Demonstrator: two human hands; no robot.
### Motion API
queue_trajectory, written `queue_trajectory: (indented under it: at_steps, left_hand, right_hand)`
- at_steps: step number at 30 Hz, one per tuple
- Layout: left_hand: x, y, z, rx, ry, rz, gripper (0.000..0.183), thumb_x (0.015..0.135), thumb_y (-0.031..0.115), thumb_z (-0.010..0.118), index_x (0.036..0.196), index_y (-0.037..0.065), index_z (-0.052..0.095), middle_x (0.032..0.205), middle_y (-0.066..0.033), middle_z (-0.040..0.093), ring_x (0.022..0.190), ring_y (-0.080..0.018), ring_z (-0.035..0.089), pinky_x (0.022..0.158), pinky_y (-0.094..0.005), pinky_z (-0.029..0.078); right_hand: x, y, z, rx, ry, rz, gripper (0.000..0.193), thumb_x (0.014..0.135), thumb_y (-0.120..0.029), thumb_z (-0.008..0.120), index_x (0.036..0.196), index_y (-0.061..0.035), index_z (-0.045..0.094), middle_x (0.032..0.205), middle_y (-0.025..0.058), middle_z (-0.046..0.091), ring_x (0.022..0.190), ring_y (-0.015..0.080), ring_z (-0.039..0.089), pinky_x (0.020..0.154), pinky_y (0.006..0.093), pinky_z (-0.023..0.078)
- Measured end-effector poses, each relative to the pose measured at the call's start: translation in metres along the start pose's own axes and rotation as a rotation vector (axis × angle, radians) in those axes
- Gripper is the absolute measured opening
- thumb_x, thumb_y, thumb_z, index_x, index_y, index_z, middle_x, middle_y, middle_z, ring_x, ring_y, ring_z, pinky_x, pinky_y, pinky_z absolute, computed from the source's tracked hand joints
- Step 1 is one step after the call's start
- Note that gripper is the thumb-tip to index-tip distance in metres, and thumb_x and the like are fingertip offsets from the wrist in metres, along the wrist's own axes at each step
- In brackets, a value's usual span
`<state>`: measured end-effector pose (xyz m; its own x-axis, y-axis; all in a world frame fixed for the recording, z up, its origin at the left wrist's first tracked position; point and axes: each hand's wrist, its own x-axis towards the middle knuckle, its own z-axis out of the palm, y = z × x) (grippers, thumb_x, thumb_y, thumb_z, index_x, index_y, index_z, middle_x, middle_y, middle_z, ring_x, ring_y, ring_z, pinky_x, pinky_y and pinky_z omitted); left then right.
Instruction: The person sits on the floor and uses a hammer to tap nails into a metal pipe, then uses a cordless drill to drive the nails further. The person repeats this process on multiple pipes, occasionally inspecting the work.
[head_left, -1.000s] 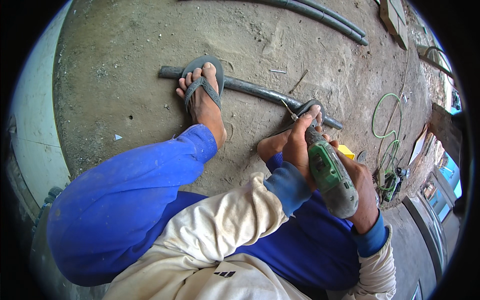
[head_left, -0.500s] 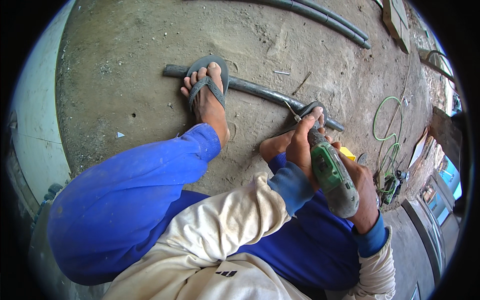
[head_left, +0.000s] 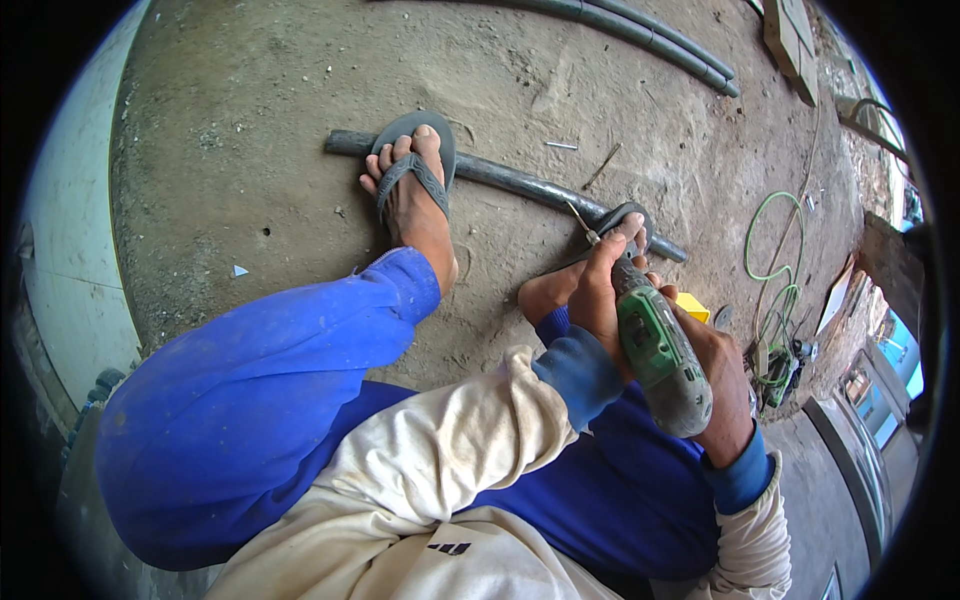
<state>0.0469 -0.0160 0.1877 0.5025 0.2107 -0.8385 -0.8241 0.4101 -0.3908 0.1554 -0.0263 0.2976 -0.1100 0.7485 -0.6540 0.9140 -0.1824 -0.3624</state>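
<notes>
My right hand (head_left: 722, 370) is wrapped around a green and grey cordless drill (head_left: 660, 350), mostly along its far right side. At the drill's front end, my left hand (head_left: 597, 305) closes around the chuck area. A thin drill bit (head_left: 582, 221) sticks out past my left hand, pointing up and left over a dark round metal pipe (head_left: 520, 182). That pipe lies on the dirt ground, with both my sandalled feet (head_left: 415, 190) on it. Whether the bit's tip touches the pipe I cannot tell.
Several long dark pipes (head_left: 650, 40) lie at the top. A small metal rod (head_left: 561, 146) and a thin stick (head_left: 603, 166) rest beyond the pipe. On the right are a green hose or cable (head_left: 752, 245), a yellow piece (head_left: 692, 307) and a wooden block (head_left: 792, 50). A pale panel (head_left: 85, 190) borders the left.
The drill and both hands have shifted very slightly to the left. The grip of both hands, the feet and the pipe look the same.
</notes>
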Motion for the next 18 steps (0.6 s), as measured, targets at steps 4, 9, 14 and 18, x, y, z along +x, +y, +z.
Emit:
queue_trajectory:
  at_steps: [4,9,14,18]
  left_hand:
    - [0.0065,-0.0011,-0.0079,-0.055,-0.072,-0.055,0.035,0.094,0.041,0.074,0.118,0.015,0.069,0.093,0.0000,0.056,0.077,-0.0166,0.060,0.077,-0.0381,0.061]
    - [0.0052,-0.0026,-0.0089,-0.042,-0.117,-0.025,0.037,0.095,0.041,0.074,0.125,0.021,0.070,0.096,0.0040,0.055,0.077,-0.0127,0.057,0.074,-0.0366,0.062]
    - [0.0036,-0.0007,-0.0066,-0.071,-0.073,-0.077,0.037,0.096,0.040,0.073,0.126,0.020,0.070,0.097,0.0040,0.057,0.077,-0.0130,0.057,0.074,-0.0368,0.062]
    - [0.0037,-0.0019,-0.0060,-0.047,-0.085,-0.024,0.034,0.096,0.038,0.072,0.126,0.021,0.070,0.099,0.0040,0.058,0.077,-0.0130,0.056,0.075,-0.0368,0.061]
  right_hand:
    - [0.0004,-0.0002,0.0001,-0.013,0.007,-0.023,0.046,0.083,-0.015,0.076,0.126,-0.0020,0.070,0.089,0.0228,0.073,0.085,0.0412,0.076,0.076,0.0428,0.059]
    - [0.0005,0.0004,-0.0017,0.002,-0.049,0.026,0.059,0.081,-0.027,0.079,0.135,-0.0051,0.067,0.101,0.0218,0.076,0.090,0.0418,0.074,0.080,0.0463,0.058]
    - [0.0004,0.0010,-0.0002,0.023,-0.031,0.006,0.055,0.081,-0.023,0.079,0.131,-0.0037,0.067,0.095,0.0222,0.074,0.088,0.0419,0.075,0.078,0.0449,0.058]
    - [0.0013,0.0017,0.0010,0.014,0.016,-0.046,0.047,0.081,-0.015,0.078,0.125,-0.0012,0.069,0.086,0.0228,0.072,0.082,0.0421,0.075,0.075,0.0419,0.058]
